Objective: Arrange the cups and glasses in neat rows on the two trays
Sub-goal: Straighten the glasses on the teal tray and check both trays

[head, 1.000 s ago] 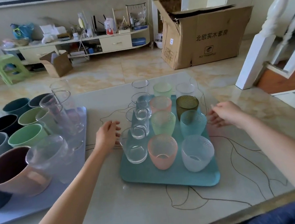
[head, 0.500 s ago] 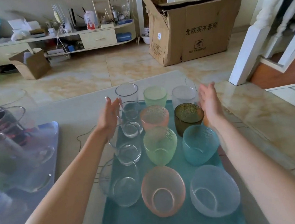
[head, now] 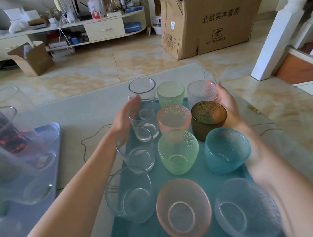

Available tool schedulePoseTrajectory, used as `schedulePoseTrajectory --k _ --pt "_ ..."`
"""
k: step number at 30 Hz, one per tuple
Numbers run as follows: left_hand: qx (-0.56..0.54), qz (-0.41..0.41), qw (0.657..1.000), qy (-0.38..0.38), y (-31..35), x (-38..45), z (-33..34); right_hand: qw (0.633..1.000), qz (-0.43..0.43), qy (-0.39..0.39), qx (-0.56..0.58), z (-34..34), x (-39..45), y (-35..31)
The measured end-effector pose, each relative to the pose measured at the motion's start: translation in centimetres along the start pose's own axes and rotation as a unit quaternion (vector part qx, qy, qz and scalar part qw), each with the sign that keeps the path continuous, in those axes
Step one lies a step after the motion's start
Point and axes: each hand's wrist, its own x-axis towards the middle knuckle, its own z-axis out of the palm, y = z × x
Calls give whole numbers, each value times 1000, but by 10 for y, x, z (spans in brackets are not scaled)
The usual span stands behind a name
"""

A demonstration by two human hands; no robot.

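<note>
A teal tray (head: pixel 200 175) holds three rows of glasses. The left row is clear tumblers (head: pixel 145 119). The middle row runs green (head: pixel 170 93), pink (head: pixel 173 117), green (head: pixel 178 151), pink (head: pixel 183 209). The right row has a frosted glass (head: pixel 198 92), a dark olive glass (head: pixel 207 119), a blue glass (head: pixel 227 150) and a frosted glass (head: pixel 245 209). My left hand (head: pixel 126 115) lies flat against the clear tumblers' left side. My right hand (head: pixel 224 101) presses flat against the frosted and olive glasses from the right.
A lavender tray (head: pixel 53 127) at the left carries blurred clear glasses (head: pixel 32 159) and mugs. The glass table's far edge (head: pixel 111 88) lies just beyond the teal tray. A large cardboard box (head: pixel 213 17) and a small box (head: pixel 33 58) stand on the floor.
Both hands have moved from beside the teal tray up to the far glasses and closed inward onto the outer rows. The view has shifted nearer and lower over the tray.
</note>
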Motion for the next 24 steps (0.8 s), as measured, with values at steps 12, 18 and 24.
schedulePoseTrajectory --k 12,18,24 --pt "-27 -10 1000 11 10 -4 11 1000 -2 -22 12 -2 -5 0" --pt "-134 -66 988 43 10 -19 19 998 -28 16 -54 -3 -12 -9" --pt "-167 -96 981 32 13 -28 24 998 -42 41 -36 1 -21 -8"
